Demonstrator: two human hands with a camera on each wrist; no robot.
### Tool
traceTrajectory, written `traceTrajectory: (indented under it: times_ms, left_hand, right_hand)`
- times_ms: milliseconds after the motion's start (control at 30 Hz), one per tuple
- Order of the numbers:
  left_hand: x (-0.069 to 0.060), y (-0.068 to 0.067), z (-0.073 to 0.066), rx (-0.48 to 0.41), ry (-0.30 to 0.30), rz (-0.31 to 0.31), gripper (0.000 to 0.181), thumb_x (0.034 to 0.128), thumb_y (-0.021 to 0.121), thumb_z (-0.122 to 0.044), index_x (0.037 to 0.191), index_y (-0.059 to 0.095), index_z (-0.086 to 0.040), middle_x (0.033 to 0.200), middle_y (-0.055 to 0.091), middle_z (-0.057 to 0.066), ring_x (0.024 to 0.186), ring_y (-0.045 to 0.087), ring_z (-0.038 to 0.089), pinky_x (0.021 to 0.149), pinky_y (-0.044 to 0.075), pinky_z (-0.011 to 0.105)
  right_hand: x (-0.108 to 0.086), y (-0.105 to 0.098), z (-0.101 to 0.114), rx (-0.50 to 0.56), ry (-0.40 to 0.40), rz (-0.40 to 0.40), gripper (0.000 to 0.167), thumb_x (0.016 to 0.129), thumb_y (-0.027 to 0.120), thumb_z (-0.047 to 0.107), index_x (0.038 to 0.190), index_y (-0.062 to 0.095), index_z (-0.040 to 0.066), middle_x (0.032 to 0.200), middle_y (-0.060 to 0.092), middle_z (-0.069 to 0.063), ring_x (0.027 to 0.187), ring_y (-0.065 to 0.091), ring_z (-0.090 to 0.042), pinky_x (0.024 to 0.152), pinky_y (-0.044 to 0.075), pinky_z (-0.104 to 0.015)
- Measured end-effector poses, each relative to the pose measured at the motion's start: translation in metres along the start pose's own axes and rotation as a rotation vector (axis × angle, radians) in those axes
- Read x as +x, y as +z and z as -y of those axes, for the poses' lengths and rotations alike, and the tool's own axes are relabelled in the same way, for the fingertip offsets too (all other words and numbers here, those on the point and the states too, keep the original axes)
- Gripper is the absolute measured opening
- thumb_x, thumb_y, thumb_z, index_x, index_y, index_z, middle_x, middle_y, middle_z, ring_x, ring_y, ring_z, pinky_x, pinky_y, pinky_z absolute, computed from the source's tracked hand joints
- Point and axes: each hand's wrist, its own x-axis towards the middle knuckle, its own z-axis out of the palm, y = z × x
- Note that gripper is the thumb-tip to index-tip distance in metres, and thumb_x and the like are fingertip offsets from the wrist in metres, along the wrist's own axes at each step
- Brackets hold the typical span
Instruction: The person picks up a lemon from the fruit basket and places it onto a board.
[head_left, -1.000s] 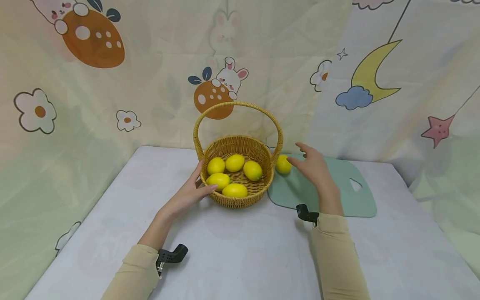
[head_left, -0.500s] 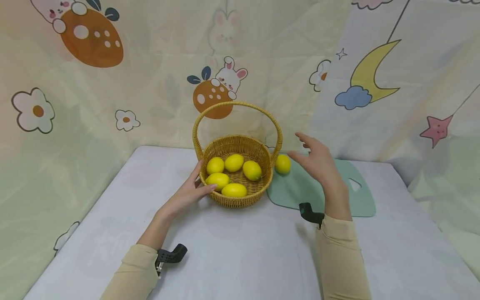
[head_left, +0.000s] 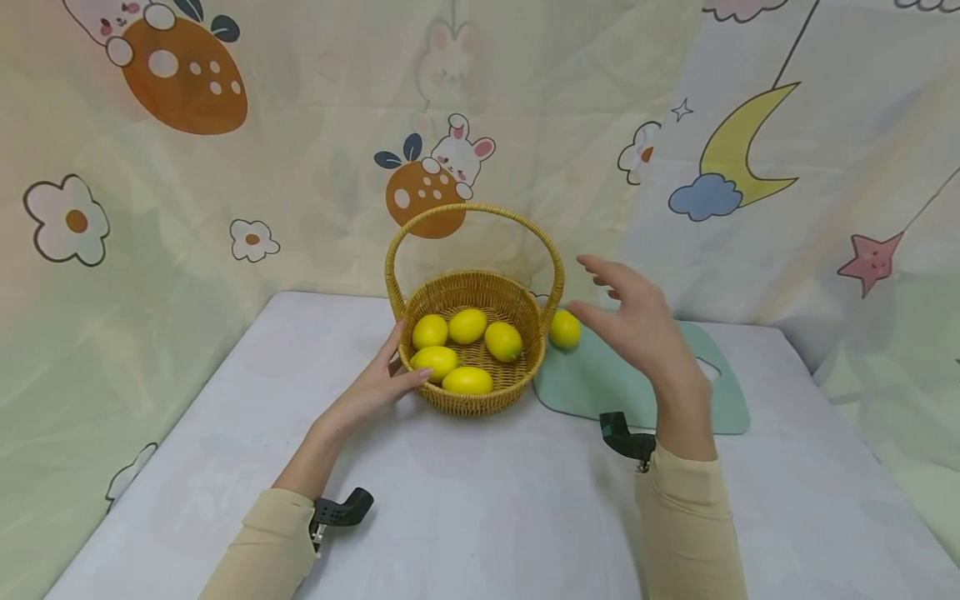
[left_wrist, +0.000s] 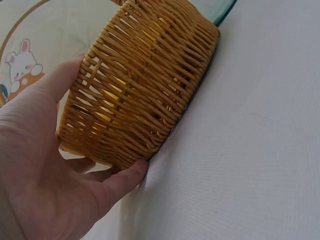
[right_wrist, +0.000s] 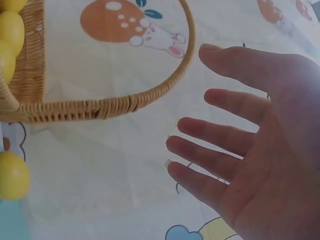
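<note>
A woven basket (head_left: 468, 406) with a tall arched handle stands upright on the table, several yellow lemons (head_left: 467, 381) inside it. My left hand (head_left: 375, 385) grips its left side, thumb over the rim. In the left wrist view that hand's fingers reach around the basket's wicker wall (left_wrist: 145, 80). One more lemon (head_left: 565, 330) lies just right of the basket on a green cutting board (head_left: 600, 383). My right hand (head_left: 645, 329) hovers above the board, holding nothing. Its fingers (right_wrist: 215, 135) are spread and fairly straight in the right wrist view, apart from the basket handle (right_wrist: 150, 100).
A white cloth covers the table (head_left: 480, 500). Behind it hangs a printed fabric backdrop (head_left: 315, 150), close to the basket's rear. The cutting board has a cut-out grip hole at its right end.
My right hand has risen and drawn back slightly to the right, away from the lemon on the board. My left hand and the basket hold their place.
</note>
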Motion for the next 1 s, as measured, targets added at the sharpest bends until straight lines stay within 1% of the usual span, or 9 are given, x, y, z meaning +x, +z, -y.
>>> traceTrajectory:
  times_ms: [233,367,500,667,800,900,1000]
  left_hand:
    - [0.0,0.0,0.002,-0.004,0.001,-0.003,0.102,0.0859,0.069,-0.058,0.155,-0.006,-0.049,0.167,-0.01,-0.013,0.155,0.008,0.037,0.12,0.017,0.064]
    - [-0.001,0.0,0.001,-0.007,0.004,0.001,0.101,0.0861,0.069,-0.058,0.154,-0.006,-0.05,0.167,-0.01,-0.013,0.155,0.007,0.037,0.121,0.016,0.063]
    - [-0.001,-0.001,0.001,-0.013,0.008,0.007,0.101,0.086,0.069,-0.059,0.154,-0.006,-0.05,0.167,-0.01,-0.013,0.155,0.007,0.036,0.121,0.016,0.064]
    - [0.0,0.0,0.001,-0.011,0.004,0.011,0.101,0.0859,0.068,-0.059,0.154,-0.006,-0.051,0.167,-0.01,-0.013,0.155,0.008,0.036,0.12,0.017,0.065]
    - [0.001,0.0,0.001,-0.007,0.007,0.006,0.101,0.0856,0.069,-0.06,0.154,-0.006,-0.051,0.167,-0.009,-0.013,0.155,0.009,0.036,0.12,0.017,0.065]
    - [0.001,0.0,0.002,-0.005,0.009,0.003,0.101,0.0857,0.068,-0.06,0.154,-0.006,-0.05,0.167,-0.009,-0.013,0.155,0.008,0.036,0.12,0.017,0.065]
    - [0.001,0.0,0.003,-0.006,0.009,0.002,0.101,0.0862,0.068,-0.059,0.154,-0.006,-0.05,0.167,-0.009,-0.013,0.155,0.008,0.036,0.12,0.016,0.065]
  right_hand:
    - [-0.001,0.008,0.013,-0.011,-0.058,0.061,0.061,0.093,0.069,0.033,0.149,0.046,0.027,0.15,0.049,-0.001,0.132,0.048,-0.027,0.108,0.043,-0.057]
    - [0.002,0.018,0.017,-0.027,-0.099,0.093,0.062,0.092,0.071,0.03,0.149,0.047,0.025,0.151,0.049,-0.001,0.135,0.047,-0.027,0.11,0.043,-0.054]
    - [0.004,0.031,0.02,-0.075,-0.123,0.125,0.064,0.091,0.073,0.03,0.149,0.047,0.023,0.152,0.049,-0.001,0.14,0.045,-0.027,0.113,0.041,-0.053]
    - [0.011,0.051,0.016,-0.122,-0.102,0.2,0.065,0.092,0.07,0.035,0.151,0.044,0.023,0.151,0.049,-0.005,0.139,0.045,-0.03,0.112,0.041,-0.054]
    - [0.017,0.069,0.011,-0.134,-0.065,0.267,0.065,0.093,0.068,0.039,0.151,0.042,0.026,0.156,0.043,-0.006,0.143,0.041,-0.032,0.113,0.039,-0.056]
    - [0.021,0.084,0.006,-0.132,-0.048,0.306,0.065,0.093,0.067,0.038,0.152,0.042,0.025,0.158,0.038,-0.007,0.148,0.034,-0.033,0.116,0.036,-0.057]
    - [0.024,0.096,0.001,-0.129,-0.049,0.328,0.063,0.093,0.067,0.035,0.151,0.043,0.023,0.157,0.04,-0.006,0.146,0.038,-0.032,0.116,0.037,-0.055]
